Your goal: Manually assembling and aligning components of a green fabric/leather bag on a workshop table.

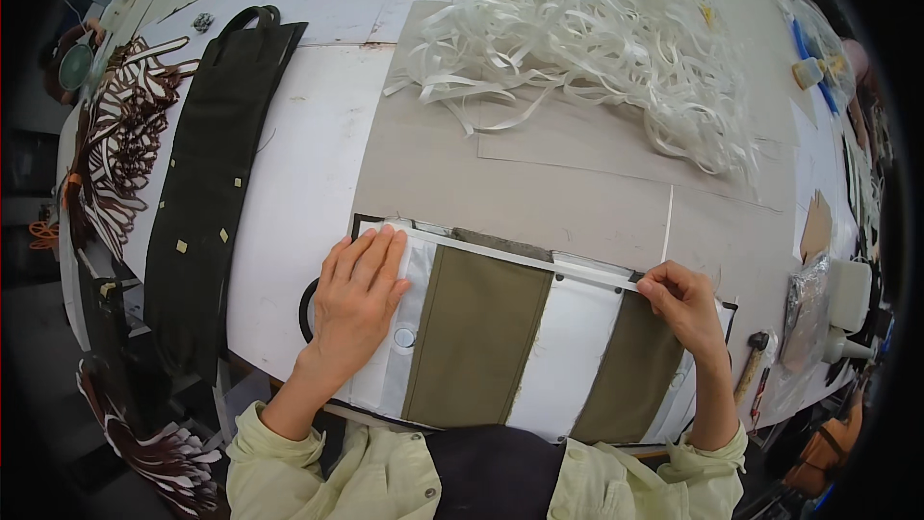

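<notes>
A white and olive-green fabric panel (pixel 476 337) lies in front of me near the table's front edge. Along its far edge runs a narrow white tape strip (pixel 500 255). My left hand (pixel 358 294) rests flat on the panel's left part, fingertips over the strip's left end. At the strip's right end, my right hand (pixel 685 308) pinches it between thumb and fingers. The strip looks straight between the two hands. Dark grey material (pixel 502 244) shows just beyond the strip, and a pale round piece (pixel 404 338) sits beside my left wrist.
A heap of loose white tape (pixel 587 48) covers the far middle, on grey sheets (pixel 404 154). To the left lie a long black bag piece (pixel 207 183) and bundled brown-and-white strips (pixel 125 125). A hammer (pixel 753 366) and a white bottle (pixel 847 347) are at right.
</notes>
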Motion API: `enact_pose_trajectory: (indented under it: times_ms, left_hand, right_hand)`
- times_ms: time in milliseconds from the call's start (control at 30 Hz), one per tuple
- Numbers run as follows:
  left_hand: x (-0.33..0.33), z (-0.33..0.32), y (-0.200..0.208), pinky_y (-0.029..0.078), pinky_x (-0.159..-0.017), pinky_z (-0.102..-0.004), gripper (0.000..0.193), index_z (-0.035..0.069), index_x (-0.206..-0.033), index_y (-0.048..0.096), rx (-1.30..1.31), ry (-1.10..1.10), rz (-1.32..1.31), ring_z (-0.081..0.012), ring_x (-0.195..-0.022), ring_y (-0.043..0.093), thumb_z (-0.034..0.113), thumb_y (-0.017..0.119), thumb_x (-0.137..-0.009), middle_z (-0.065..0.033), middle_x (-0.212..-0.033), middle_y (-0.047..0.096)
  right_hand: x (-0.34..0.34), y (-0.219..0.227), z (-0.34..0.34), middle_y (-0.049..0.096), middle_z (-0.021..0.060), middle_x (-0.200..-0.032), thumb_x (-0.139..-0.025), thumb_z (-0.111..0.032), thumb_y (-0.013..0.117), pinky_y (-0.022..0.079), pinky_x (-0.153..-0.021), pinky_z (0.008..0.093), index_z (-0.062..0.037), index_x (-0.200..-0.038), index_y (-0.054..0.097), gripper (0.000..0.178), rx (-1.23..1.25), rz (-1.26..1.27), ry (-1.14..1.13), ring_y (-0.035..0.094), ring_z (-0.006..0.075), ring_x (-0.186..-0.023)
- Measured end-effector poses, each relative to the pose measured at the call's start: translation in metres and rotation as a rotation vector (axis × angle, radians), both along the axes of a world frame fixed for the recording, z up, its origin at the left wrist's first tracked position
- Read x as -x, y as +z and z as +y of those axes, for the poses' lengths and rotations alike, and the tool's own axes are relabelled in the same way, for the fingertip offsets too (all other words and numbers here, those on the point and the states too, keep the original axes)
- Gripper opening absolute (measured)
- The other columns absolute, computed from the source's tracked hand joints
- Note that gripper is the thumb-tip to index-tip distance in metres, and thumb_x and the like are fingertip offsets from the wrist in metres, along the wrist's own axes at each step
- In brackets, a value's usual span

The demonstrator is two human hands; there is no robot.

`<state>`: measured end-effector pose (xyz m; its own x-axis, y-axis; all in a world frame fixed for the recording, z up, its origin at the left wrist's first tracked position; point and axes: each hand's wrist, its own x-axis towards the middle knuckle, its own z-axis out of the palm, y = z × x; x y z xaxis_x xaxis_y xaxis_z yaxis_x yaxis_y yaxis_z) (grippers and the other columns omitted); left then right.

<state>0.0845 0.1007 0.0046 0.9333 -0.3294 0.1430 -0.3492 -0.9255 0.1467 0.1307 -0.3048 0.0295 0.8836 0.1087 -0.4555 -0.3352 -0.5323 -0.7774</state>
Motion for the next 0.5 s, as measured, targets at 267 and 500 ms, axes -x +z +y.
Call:
enact_pose_trajectory:
  times_ms: [267, 500]
  left_hand:
    - [0.002, -0.006, 0.005, 0.040, -0.113, -0.0515, 0.063, 0.007, -0.144, 0.059, -0.085, 0.013, 0.081, -0.0348, -0.131, 0.051, 0.032, 0.076, -0.088, -0.0164, -0.145, 0.054]
    - [0.000, -0.015, 0.010, 0.030, -0.118, -0.0580, 0.075, 0.013, -0.149, 0.056, -0.140, -0.005, 0.143, -0.0355, -0.133, 0.046, 0.059, 0.063, -0.090, -0.0181, -0.146, 0.049]
  right_hand:
    - [-0.008, -0.007, 0.003, 0.056, 0.0016, -0.065, -0.097, -0.015, 0.071, 0.040, -0.057, 0.0266, 0.0035, -0.090, 0.067, 0.020, 0.000, -0.043, 0.040, 0.050, 0.0081, -0.062]
    - [-0.007, -0.009, 0.002, 0.055, -0.0009, -0.065, -0.098, -0.014, 0.070, 0.038, -0.057, 0.0246, 0.0025, -0.088, 0.065, 0.019, -0.008, -0.062, 0.036, 0.048, 0.0064, -0.062]
